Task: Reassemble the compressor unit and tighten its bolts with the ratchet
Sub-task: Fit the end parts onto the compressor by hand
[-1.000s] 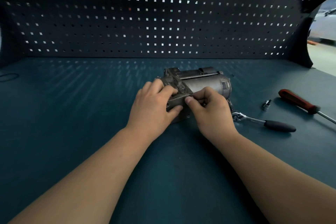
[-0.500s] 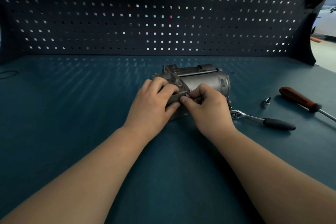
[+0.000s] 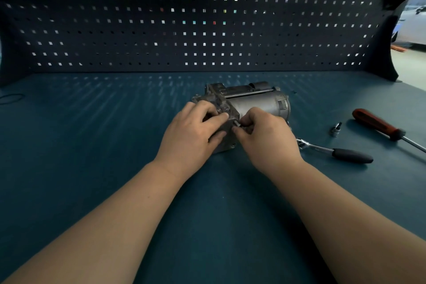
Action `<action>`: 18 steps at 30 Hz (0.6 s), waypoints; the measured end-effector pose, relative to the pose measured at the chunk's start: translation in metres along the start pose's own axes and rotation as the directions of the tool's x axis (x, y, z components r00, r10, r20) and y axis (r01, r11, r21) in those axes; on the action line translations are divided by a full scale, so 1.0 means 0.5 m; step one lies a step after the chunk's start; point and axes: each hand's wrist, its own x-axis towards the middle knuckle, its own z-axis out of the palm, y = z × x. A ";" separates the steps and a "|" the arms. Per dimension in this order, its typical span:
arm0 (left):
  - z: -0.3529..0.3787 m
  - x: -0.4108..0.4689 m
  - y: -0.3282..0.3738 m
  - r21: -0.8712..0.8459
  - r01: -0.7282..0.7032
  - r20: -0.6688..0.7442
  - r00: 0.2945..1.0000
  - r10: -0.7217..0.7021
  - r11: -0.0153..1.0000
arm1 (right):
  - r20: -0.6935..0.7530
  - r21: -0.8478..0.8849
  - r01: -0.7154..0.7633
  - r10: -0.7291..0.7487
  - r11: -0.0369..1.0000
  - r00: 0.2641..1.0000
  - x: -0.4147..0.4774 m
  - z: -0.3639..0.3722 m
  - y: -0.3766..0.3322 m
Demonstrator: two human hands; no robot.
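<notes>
The grey metal compressor unit lies on its side in the middle of the blue bench. My left hand grips its near end housing, fingers curled over the top edge and thumb against the front face. My right hand pinches a small bolt at the joint between the housing and the cylindrical body. The ratchet, with a black handle, lies flat on the bench just right of my right hand. Both hands hide the compressor's near end.
A small loose socket stands right of the compressor. A red-handled screwdriver lies beyond it near the right edge. A dark pegboard wall closes off the back. A thin black ring lies at the far left.
My right hand's fingers have shifted along the housing edge and now pinch the bolt at the joint. My left hand's grip has stayed put.
</notes>
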 end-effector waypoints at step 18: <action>0.014 -0.010 -0.013 -0.222 0.382 0.172 0.921 -0.349 0.897 | 0.035 0.055 -0.015 0.013 0.998 0.999 0.000 0.010 0.010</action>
